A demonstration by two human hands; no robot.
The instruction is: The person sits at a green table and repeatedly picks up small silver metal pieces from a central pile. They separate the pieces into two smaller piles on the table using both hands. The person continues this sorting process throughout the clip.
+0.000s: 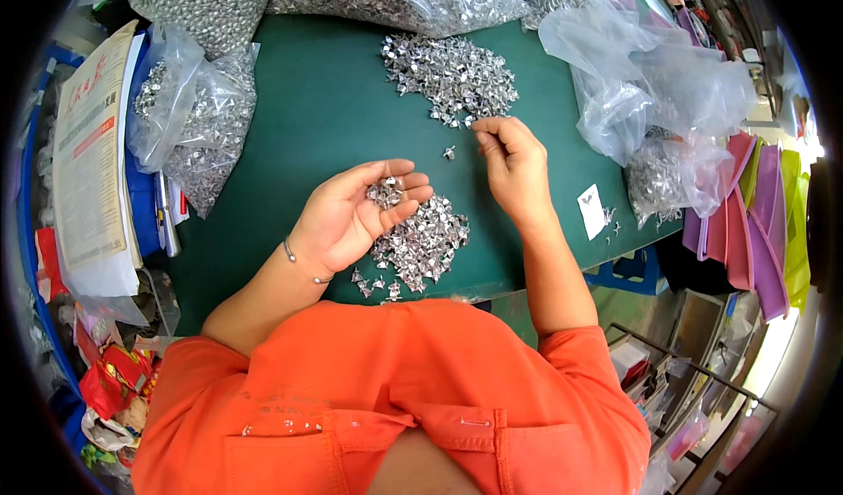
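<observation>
My left hand (347, 218) is turned palm up, its fingers curled around several small silver metal pieces (385, 193). Just under and beside its fingers lies a near pile of similar shiny pieces (426, 245), with a few strays at its lower left. Thumb and forefinger of my right hand (512, 161) are pinched together at the lower right edge of a far pile of silver pieces (452, 78). Whatever sits between those fingertips is too small to make out. One loose metal piece (450, 152) lies alone on the green table (299, 108) between the hands.
Clear plastic bags of metal parts (206, 135) stand along the left and far edges. A crumpled clear bag (606, 82) and another part-filled bag (659, 179) lie at right, near a small white card (592, 211). Newspapers (97, 152) stand at far left. Coloured strips (755, 223) hang at right.
</observation>
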